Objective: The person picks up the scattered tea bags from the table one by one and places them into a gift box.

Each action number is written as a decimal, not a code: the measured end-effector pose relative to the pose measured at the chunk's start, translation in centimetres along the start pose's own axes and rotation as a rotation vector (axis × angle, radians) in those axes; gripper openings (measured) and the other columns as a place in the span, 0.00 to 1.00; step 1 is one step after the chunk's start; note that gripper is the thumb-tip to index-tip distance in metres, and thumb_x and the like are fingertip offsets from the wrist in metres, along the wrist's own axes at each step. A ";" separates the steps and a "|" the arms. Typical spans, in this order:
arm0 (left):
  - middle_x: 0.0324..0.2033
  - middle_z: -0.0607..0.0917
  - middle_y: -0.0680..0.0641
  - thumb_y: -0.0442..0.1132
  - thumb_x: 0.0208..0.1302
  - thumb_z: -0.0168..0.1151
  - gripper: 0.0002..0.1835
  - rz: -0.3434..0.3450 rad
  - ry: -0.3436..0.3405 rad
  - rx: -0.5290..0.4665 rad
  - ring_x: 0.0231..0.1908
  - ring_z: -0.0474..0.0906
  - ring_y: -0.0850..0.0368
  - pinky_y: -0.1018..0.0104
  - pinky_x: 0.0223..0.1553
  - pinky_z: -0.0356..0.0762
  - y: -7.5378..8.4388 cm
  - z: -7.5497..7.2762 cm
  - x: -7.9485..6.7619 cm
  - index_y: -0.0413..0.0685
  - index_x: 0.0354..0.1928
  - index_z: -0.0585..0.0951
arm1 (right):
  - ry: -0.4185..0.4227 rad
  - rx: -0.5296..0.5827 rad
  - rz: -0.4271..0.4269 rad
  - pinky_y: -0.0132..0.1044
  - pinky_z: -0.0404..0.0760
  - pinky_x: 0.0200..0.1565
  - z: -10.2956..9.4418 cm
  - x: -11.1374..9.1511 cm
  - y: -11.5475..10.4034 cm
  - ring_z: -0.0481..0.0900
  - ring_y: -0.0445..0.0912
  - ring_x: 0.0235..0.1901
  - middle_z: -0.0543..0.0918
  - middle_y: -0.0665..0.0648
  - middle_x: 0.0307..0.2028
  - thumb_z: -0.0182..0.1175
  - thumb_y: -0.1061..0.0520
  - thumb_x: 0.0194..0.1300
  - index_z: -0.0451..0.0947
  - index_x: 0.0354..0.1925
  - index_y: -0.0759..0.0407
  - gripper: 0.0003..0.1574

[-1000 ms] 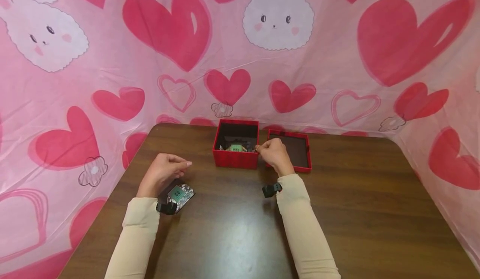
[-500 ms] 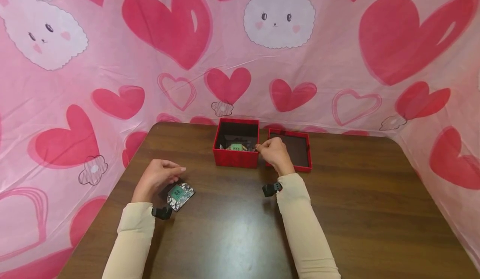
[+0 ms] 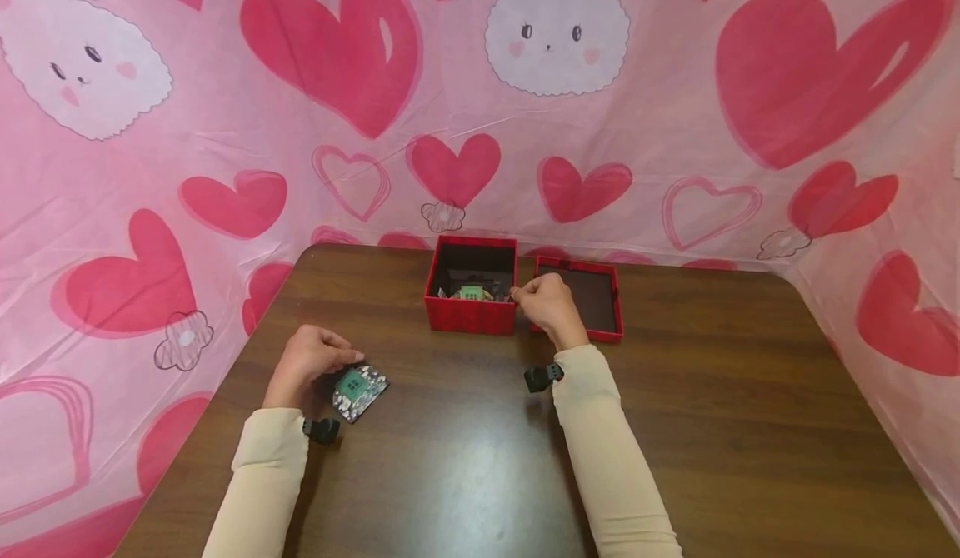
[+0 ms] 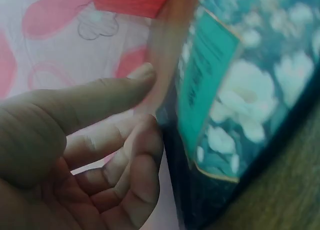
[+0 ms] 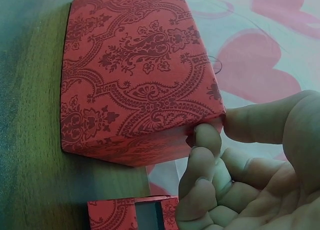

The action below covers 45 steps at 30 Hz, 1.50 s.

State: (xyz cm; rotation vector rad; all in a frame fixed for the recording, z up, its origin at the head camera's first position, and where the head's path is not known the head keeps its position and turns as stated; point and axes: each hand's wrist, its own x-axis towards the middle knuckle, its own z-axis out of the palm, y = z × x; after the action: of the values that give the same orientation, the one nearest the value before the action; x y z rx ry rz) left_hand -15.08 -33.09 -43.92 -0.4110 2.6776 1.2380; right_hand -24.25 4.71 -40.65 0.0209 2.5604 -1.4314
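Observation:
On the left of the table lies a flat packet (image 3: 362,395) with a white-flower print and a teal label. My left hand (image 3: 306,361) is just behind it, thumb and index finger spread apart, the other fingers loosely bent. In the left wrist view, those fingertips come right to the edge of the packet (image 4: 245,95). At the back of the table stands a red patterned box (image 3: 472,316) without its lid, with a green-labelled packet (image 3: 472,293) inside. My right hand (image 3: 551,304) pinches the box's front right rim corner between thumb and fingers.
Right of the box, the red lid (image 3: 600,296) lies with its dark inside up, partly behind my right hand. The brown wooden table (image 3: 720,408) runs back to a pink heart-patterned cloth (image 3: 645,125), which hangs round the back and sides.
My left hand has drawn back from nearer the box and come down to the far edge of the floral packet. My right hand keeps its hold on the box corner.

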 end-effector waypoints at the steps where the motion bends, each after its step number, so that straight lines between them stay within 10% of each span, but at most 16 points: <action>1: 0.29 0.87 0.44 0.42 0.52 0.80 0.16 0.005 0.008 0.036 0.29 0.77 0.51 0.63 0.30 0.79 0.0 0.0 0.0 0.36 0.36 0.89 | -0.001 -0.001 -0.003 0.38 0.68 0.21 0.0 0.0 0.0 0.69 0.47 0.20 0.75 0.51 0.16 0.64 0.51 0.69 0.88 0.28 0.60 0.17; 26: 0.25 0.85 0.48 0.37 0.52 0.79 0.08 0.064 0.060 0.202 0.35 0.74 0.45 0.57 0.33 0.73 -0.3 0.0 0.1 0.41 0.26 0.87 | 0.004 -0.009 0.001 0.39 0.66 0.21 0.0 -0.1 -0.1 0.69 0.47 0.23 0.72 0.50 0.14 0.65 0.50 0.69 0.89 0.27 0.59 0.18; 37: 0.42 0.87 0.36 0.30 0.60 0.72 0.14 0.066 -0.094 -0.042 0.33 0.82 0.51 0.58 0.37 0.85 -0.6 -0.5 0.1 0.33 0.47 0.87 | 0.006 -0.014 -0.013 0.39 0.67 0.22 0.0 -0.1 0.0 0.70 0.48 0.25 0.75 0.51 0.16 0.65 0.51 0.69 0.89 0.28 0.61 0.18; 45: 0.35 0.87 0.42 0.27 0.64 0.66 0.12 0.019 -0.144 -0.245 0.27 0.80 0.56 0.63 0.32 0.85 -0.8 -0.8 0.0 0.27 0.47 0.85 | 0.013 -0.003 -0.023 0.40 0.69 0.24 0.0 -0.2 -0.1 0.71 0.48 0.26 0.80 0.57 0.20 0.65 0.51 0.68 0.89 0.27 0.60 0.17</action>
State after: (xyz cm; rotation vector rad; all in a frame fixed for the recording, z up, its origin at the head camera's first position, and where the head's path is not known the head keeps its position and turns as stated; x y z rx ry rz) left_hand -14.83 -34.19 -43.92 -0.3140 2.4246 1.5458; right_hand -24.06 4.70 -40.57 0.0011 2.5817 -1.4400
